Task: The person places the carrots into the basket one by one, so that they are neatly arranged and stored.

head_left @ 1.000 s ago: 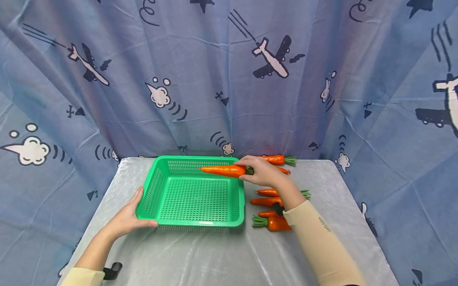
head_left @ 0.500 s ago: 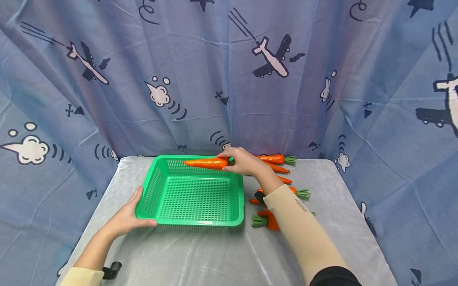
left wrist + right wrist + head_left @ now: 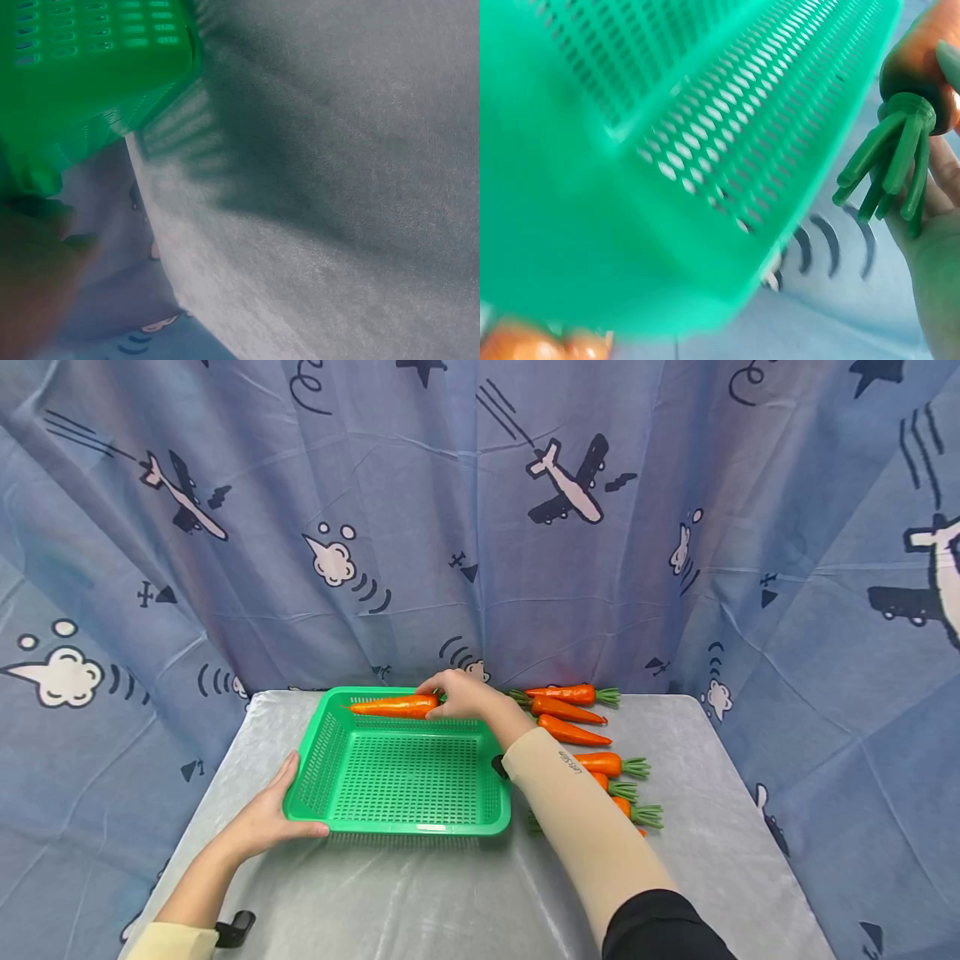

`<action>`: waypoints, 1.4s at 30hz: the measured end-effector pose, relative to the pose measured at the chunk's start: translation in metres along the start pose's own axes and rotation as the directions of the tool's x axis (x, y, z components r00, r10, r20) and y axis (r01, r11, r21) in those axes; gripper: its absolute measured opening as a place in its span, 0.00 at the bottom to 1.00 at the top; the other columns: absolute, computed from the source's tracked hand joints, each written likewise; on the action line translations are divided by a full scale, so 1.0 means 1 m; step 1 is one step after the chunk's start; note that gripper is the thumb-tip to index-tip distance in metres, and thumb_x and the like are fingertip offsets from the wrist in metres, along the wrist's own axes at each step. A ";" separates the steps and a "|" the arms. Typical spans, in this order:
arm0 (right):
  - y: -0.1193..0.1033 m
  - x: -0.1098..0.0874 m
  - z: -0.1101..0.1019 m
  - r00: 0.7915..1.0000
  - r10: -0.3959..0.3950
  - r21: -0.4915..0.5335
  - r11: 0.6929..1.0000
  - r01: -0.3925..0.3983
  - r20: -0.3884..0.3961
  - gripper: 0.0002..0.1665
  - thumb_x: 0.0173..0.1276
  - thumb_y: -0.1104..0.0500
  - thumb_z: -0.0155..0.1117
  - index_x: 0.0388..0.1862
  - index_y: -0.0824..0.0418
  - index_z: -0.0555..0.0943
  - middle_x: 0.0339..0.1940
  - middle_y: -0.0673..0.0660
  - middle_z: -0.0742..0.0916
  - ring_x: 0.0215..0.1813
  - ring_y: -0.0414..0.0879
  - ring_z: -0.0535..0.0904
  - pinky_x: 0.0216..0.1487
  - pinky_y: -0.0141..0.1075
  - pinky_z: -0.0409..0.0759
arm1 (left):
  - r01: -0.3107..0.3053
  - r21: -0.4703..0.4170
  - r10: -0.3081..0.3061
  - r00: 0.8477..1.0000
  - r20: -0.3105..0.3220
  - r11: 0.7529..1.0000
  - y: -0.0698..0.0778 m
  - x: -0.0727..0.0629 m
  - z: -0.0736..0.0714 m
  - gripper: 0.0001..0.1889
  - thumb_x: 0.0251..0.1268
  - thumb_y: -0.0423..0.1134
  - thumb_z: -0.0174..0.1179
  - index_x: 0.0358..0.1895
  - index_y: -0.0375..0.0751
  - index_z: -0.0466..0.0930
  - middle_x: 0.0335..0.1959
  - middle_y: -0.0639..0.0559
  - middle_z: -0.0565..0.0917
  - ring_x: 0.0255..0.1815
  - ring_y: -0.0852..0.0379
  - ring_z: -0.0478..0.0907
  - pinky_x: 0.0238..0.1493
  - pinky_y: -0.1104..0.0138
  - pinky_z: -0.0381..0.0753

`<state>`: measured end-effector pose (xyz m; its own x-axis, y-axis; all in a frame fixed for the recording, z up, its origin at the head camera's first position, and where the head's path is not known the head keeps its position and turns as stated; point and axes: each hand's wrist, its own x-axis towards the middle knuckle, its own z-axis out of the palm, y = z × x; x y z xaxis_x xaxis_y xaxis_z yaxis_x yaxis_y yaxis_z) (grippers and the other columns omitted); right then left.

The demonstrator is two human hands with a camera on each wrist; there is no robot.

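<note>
I have a carrot (image 3: pixel 393 707) pinched in my right hand (image 3: pixel 462 695), basket (image 3: pixel 412 777) below it; my left hand (image 3: pixel 272 812), fingers spread, rests against the basket's corner.

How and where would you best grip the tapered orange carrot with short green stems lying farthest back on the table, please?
Probably grip the carrot by its thick end, just beside the green stems, coming from above and the right: it lies on its side, narrowing leftward to a tip close to the neighbouring orange carrot.
</note>
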<state>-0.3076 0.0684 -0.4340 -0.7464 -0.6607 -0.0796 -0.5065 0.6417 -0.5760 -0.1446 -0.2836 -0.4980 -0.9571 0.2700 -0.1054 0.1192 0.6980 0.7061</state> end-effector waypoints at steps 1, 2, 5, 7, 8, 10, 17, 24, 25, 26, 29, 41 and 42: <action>0.001 0.004 0.004 1.000 0.010 0.018 1.000 -0.010 0.009 0.28 0.65 0.58 0.74 0.64 0.57 0.82 0.57 0.55 0.87 0.53 0.48 0.83 0.52 0.36 0.82 | -0.001 0.001 0.001 1.000 0.000 1.000 0.000 0.000 0.000 0.72 0.44 0.49 0.81 0.81 0.31 0.32 0.82 0.31 0.38 0.81 0.27 0.40 0.72 0.32 0.52; 0.002 0.008 0.009 1.000 0.023 0.038 0.999 -0.023 0.017 0.28 0.65 0.58 0.74 0.64 0.56 0.82 0.57 0.55 0.87 0.53 0.47 0.84 0.51 0.35 0.82 | -0.002 0.003 0.002 1.000 -0.001 1.000 -0.001 0.000 0.000 0.72 0.44 0.49 0.81 0.81 0.31 0.32 0.82 0.31 0.38 0.81 0.27 0.40 0.72 0.32 0.52; 0.006 0.016 0.022 0.998 0.059 0.098 0.993 -0.063 0.038 0.27 0.64 0.61 0.74 0.63 0.57 0.82 0.56 0.55 0.87 0.50 0.46 0.84 0.49 0.34 0.83 | 0.001 0.005 -0.001 1.000 0.000 1.000 -0.002 0.000 0.001 0.72 0.44 0.49 0.81 0.81 0.32 0.32 0.83 0.32 0.38 0.81 0.27 0.41 0.73 0.33 0.52; 0.009 0.019 0.031 0.995 0.086 0.119 0.989 -0.091 0.045 0.27 0.64 0.61 0.74 0.63 0.57 0.83 0.56 0.55 0.87 0.48 0.45 0.84 0.48 0.34 0.83 | -0.002 0.005 0.002 1.000 0.000 1.000 -0.003 0.001 0.001 0.72 0.44 0.50 0.81 0.81 0.32 0.32 0.83 0.32 0.38 0.81 0.27 0.41 0.73 0.32 0.52; 0.010 0.021 0.034 0.994 0.097 0.127 0.987 -0.102 0.049 0.27 0.64 0.62 0.74 0.63 0.57 0.83 0.55 0.55 0.87 0.48 0.45 0.84 0.48 0.35 0.83 | 0.000 0.005 0.000 1.000 0.000 1.000 -0.003 0.001 0.001 0.72 0.44 0.50 0.81 0.81 0.32 0.32 0.83 0.33 0.37 0.81 0.27 0.41 0.73 0.32 0.52; 0.012 0.024 0.041 0.992 0.114 0.143 0.982 -0.122 0.057 0.26 0.63 0.62 0.75 0.62 0.58 0.83 0.55 0.55 0.88 0.47 0.44 0.84 0.48 0.35 0.82 | 0.005 0.004 -0.005 1.000 0.002 1.000 -0.003 0.001 0.002 0.72 0.44 0.51 0.81 0.81 0.33 0.31 0.83 0.33 0.37 0.81 0.28 0.40 0.73 0.32 0.52; 0.018 0.032 0.058 0.978 0.198 0.129 0.970 -0.205 0.063 0.26 0.62 0.64 0.75 0.61 0.57 0.84 0.54 0.55 0.88 0.48 0.45 0.83 0.52 0.38 0.82 | -0.007 -0.005 0.007 1.000 -0.003 1.000 -0.002 0.002 0.002 0.72 0.44 0.50 0.81 0.81 0.32 0.32 0.83 0.32 0.38 0.81 0.28 0.40 0.73 0.33 0.52; 0.019 0.033 0.076 0.970 0.240 0.017 0.970 -0.241 0.038 0.27 0.63 0.63 0.75 0.62 0.55 0.83 0.56 0.53 0.87 0.52 0.45 0.81 0.53 0.37 0.81 | 0.002 -0.014 -0.002 1.000 -0.002 1.000 -0.004 0.002 0.003 0.72 0.44 0.48 0.81 0.81 0.31 0.32 0.83 0.32 0.38 0.81 0.28 0.39 0.73 0.33 0.51; 0.018 0.033 0.078 0.969 0.245 0.000 0.970 -0.245 0.034 0.27 0.63 0.63 0.75 0.62 0.55 0.83 0.57 0.53 0.87 0.53 0.46 0.81 0.53 0.37 0.81 | 0.003 -0.017 -0.003 1.000 -0.003 1.000 -0.004 0.002 0.002 0.71 0.44 0.48 0.81 0.81 0.31 0.32 0.83 0.32 0.38 0.81 0.28 0.39 0.73 0.33 0.51; 0.017 0.034 0.080 0.968 0.249 -0.018 0.968 -0.249 0.029 0.28 0.63 0.63 0.75 0.63 0.55 0.83 0.58 0.53 0.86 0.53 0.46 0.81 0.53 0.37 0.81 | 0.004 -0.017 -0.004 1.000 -0.005 1.000 -0.004 0.002 0.002 0.72 0.44 0.48 0.81 0.81 0.31 0.33 0.83 0.32 0.38 0.81 0.28 0.39 0.73 0.33 0.51; 0.015 0.034 0.086 0.964 0.267 -0.043 0.963 -0.266 0.017 0.28 0.62 0.63 0.76 0.63 0.55 0.83 0.58 0.53 0.86 0.55 0.46 0.82 0.54 0.38 0.81 | 0.004 -0.019 -0.004 1.000 -0.009 1.000 -0.004 0.001 0.001 0.72 0.44 0.48 0.81 0.81 0.31 0.33 0.83 0.32 0.38 0.81 0.29 0.39 0.73 0.33 0.51; 0.006 0.036 0.077 0.953 0.304 -0.069 0.950 -0.304 -0.009 0.30 0.62 0.63 0.75 0.65 0.54 0.82 0.63 0.53 0.84 0.64 0.49 0.79 0.59 0.40 0.82 | 0.011 -0.009 -0.011 1.000 0.003 1.000 -0.004 0.001 0.002 0.72 0.45 0.50 0.81 0.81 0.33 0.31 0.82 0.31 0.38 0.81 0.27 0.39 0.73 0.32 0.51; 0.004 0.036 0.073 0.955 0.298 -0.068 0.952 -0.298 -0.010 0.30 0.63 0.63 0.75 0.65 0.54 0.82 0.64 0.53 0.84 0.64 0.49 0.79 0.59 0.40 0.81 | 0.013 -0.007 -0.013 1.000 0.002 1.000 -0.004 0.000 0.001 0.72 0.45 0.50 0.81 0.81 0.33 0.31 0.83 0.32 0.38 0.81 0.27 0.40 0.73 0.32 0.51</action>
<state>-0.3049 0.0192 -0.4985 -0.8675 -0.4360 -0.2395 -0.2896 0.8341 -0.4695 -0.1449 -0.2856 -0.5019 -0.9580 0.2623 -0.1159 0.1050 0.6970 0.7094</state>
